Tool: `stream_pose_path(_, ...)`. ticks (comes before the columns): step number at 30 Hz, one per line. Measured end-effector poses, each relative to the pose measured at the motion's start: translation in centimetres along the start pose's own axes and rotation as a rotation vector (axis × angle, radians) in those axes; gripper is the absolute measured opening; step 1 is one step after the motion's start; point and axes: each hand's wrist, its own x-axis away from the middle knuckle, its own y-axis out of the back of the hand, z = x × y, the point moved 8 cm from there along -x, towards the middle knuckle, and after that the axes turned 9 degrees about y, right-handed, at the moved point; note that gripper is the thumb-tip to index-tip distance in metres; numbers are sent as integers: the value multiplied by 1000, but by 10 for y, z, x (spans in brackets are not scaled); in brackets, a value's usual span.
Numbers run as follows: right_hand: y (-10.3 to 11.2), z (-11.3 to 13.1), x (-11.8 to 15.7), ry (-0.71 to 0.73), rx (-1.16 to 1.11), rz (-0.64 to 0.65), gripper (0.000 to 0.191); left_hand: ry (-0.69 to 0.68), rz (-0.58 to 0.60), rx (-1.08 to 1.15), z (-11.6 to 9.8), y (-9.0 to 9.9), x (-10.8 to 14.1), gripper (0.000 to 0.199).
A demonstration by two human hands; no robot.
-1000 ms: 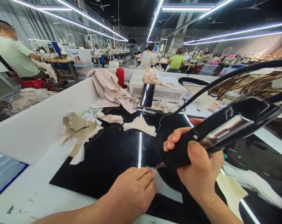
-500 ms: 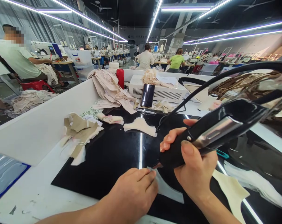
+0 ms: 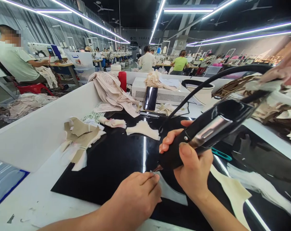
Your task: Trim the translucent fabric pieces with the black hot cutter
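Observation:
My right hand (image 3: 192, 163) is wrapped round a thick black corded handheld tool (image 3: 208, 128) with a shiny metal strip along its side. The tool slants down to the left, and its narrow coppery tip (image 3: 158, 168) is at the upper end of a thin, whitish, curved fabric piece (image 3: 171, 189). Close beside that tip, my left hand (image 3: 140, 195) pinches the same end of the fabric piece, its fingers pressed together. The fabric lies on a glossy black mat (image 3: 107, 173). My left fingers hide part of the contact between tip and fabric.
Cream fabric pieces (image 3: 143, 129) lie ahead on the mat, with a tied beige bundle (image 3: 81, 134) to their left. A phone (image 3: 150, 98) leans on a white vented box (image 3: 168, 95). The tool's black cable (image 3: 195, 91) arcs overhead. At right lie a teal tool (image 3: 221, 154) and cream fabric (image 3: 232, 192).
The tool's rear end has come lower and further left, with my right hand shifting slightly left. My left hand keeps its pinch on the fabric piece. The whole view has shifted a little.

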Motion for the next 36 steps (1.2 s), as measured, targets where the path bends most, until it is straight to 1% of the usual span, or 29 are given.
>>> stream_pose_path(3,7,11,-3,13,-8,-14,44,22,45,39,2,-3,0,31)
stream_pose_path(5,14,22,-4,18,-11,-33,42,29,81,60,2,-3,0,31)
stream_pose_path(10,38,47,3,24,63,-58,42,20,114,59,1,1,-1,34)
stream_pose_path(14,53,58,11,33,103,-90,43,10,123,62,1,5,-2,31)
stream_pose_path(17,57,60,14,27,107,-108,43,13,105,77,3,9,-3,31)
stream_pose_path(20,56,59,14,31,90,-104,41,15,85,89,6,12,-4,31)
stream_pose_path(26,53,60,17,55,92,-70,39,-23,18,83,6,23,-11,17)
stream_pose_path(28,54,60,19,54,99,-70,39,-36,44,113,4,22,-16,15)
stream_pose_path(31,56,58,20,42,110,-82,42,-50,131,175,-2,13,-24,14)
stream_pose_path(33,58,57,20,38,117,-100,44,-46,180,218,-5,5,-29,20)
stream_pose_path(36,59,56,21,29,128,-114,45,11,232,284,-5,-7,-35,26)
